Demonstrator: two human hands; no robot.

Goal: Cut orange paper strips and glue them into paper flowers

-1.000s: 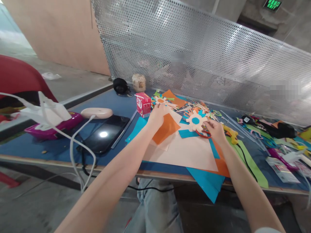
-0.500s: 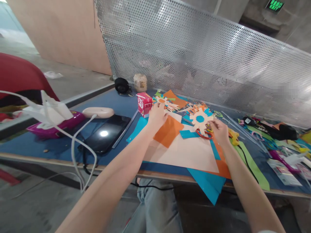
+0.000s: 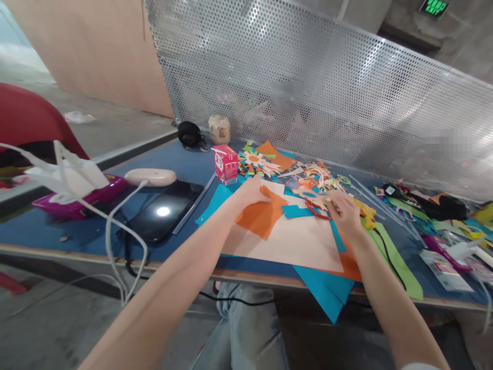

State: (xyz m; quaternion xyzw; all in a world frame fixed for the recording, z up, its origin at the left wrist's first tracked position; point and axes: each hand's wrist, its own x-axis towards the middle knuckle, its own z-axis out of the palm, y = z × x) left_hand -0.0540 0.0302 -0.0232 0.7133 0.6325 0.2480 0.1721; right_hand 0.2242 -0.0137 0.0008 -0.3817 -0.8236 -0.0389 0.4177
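My left hand (image 3: 251, 191) rests on the table with its fingers pinched on the top edge of an orange paper piece (image 3: 262, 218). That piece lies over a large peach sheet (image 3: 296, 244). My right hand (image 3: 344, 211) is curled, fingertips just beside the red scissors (image 3: 316, 208). What it pinches is blurred. A peach and orange paper flower (image 3: 307, 186) lies low just beyond the scissors. Another paper flower (image 3: 257, 161) sits further back among scraps.
A red carton (image 3: 225, 164), a black tablet (image 3: 165, 210), a pink case (image 3: 150, 177) with a white cable and a magenta tray (image 3: 77, 198) are to the left. A yellow glue gun (image 3: 365, 213) and craft clutter lie right. A perforated metal panel (image 3: 346, 92) backs the table.
My right hand has lowered the blue-centred paper flower from a raised position down to the table by the scissors. My left hand has drawn the orange piece slightly nearer and flatter.
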